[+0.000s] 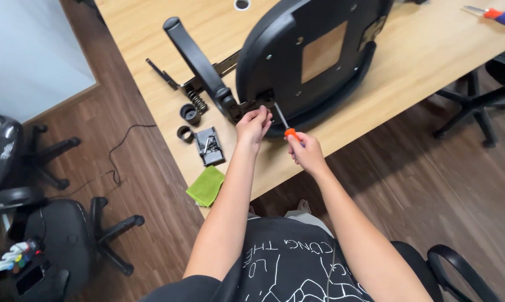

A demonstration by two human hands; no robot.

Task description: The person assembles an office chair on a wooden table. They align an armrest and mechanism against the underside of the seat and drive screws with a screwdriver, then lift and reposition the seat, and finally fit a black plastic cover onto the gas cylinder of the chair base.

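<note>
Setting: probably an office. Long light-wood desk point(409, 61) with a round cable hole point(242, 4), dark wood-look floor point(431, 184), several black swivel chairs point(68, 235) on castor bases around it, pale wall point(29, 50).

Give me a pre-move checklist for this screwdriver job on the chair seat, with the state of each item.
1. Right hand grips the orange-handled screwdriver: ok.
2. Left hand steadies the armrest bracket: ok.
3. Tip seated in a screw head: cannot tell, fingers hide it.
4. Chair seat lies fully on the table: not ok, its edge overhangs.
5. Small parts tray within reach: ok.
</note>
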